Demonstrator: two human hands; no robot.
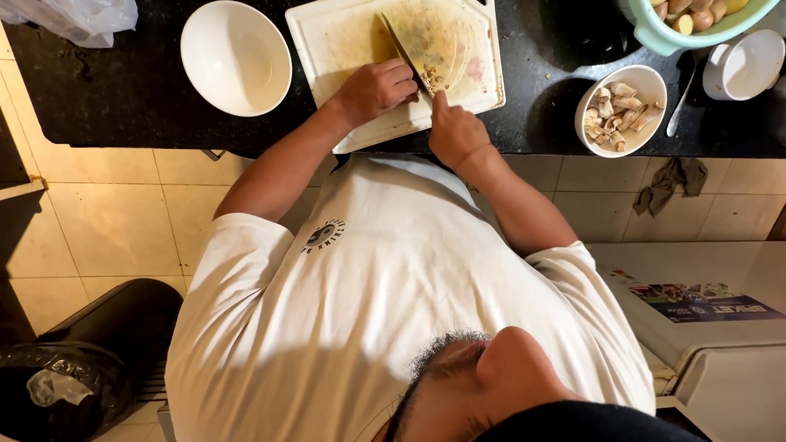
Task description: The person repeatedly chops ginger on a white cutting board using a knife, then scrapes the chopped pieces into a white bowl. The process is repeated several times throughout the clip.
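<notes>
My left hand is shut on the handle of a knife, whose blade lies slanted across a stained white cutting board on the black counter. My right hand rests at the board's near edge. Its forefinger points up to a small heap of chopped pale bits beside the blade. My white shirt and my own face fill the lower part of the view.
An empty white bowl stands left of the board. To the right are a white bowl of sliced pieces, a spoon, a white cup and a green bowl. On the floor stand a black bin and a white appliance.
</notes>
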